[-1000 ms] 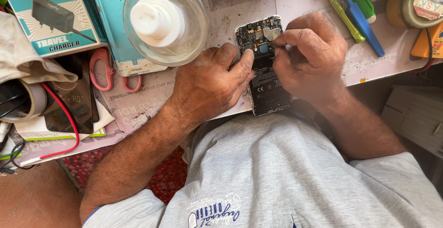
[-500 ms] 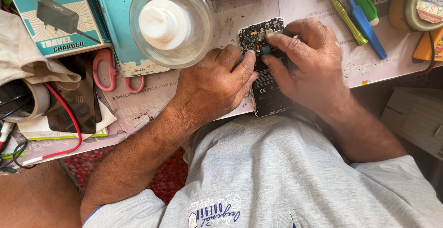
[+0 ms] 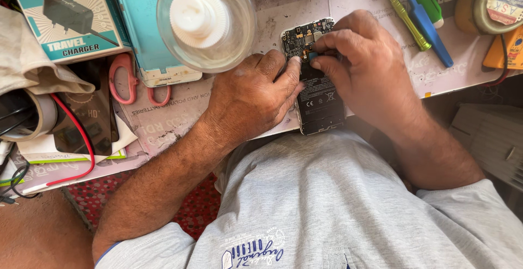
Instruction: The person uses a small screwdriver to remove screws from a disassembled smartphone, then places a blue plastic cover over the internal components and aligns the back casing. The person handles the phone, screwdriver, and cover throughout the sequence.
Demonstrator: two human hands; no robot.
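An opened mobile phone [image 3: 318, 95] lies back-up at the near edge of the paper-covered worktable [image 3: 283, 7], its circuit board bare at the top and its black battery below. My left hand [image 3: 253, 95] rests on the phone's left side, fingertips against its edge. My right hand [image 3: 362, 65] covers the phone's upper right, its fingertips pinched together over a small part on the circuit board. What the fingers pinch is too small to tell.
A clear plastic bottle with a white cap [image 3: 206, 21] stands just left of the phone. Behind it lie a light blue phone frame [image 3: 139, 35], pink-handled scissors [image 3: 131, 81] and a charger box [image 3: 60, 16]. Screwdrivers [image 3: 417, 13] lie at the right; tape rolls and wires at far left.
The view has shifted slightly. My right hand's fingers have drawn in and down over the circuit board; my left hand stays on the phone's side.
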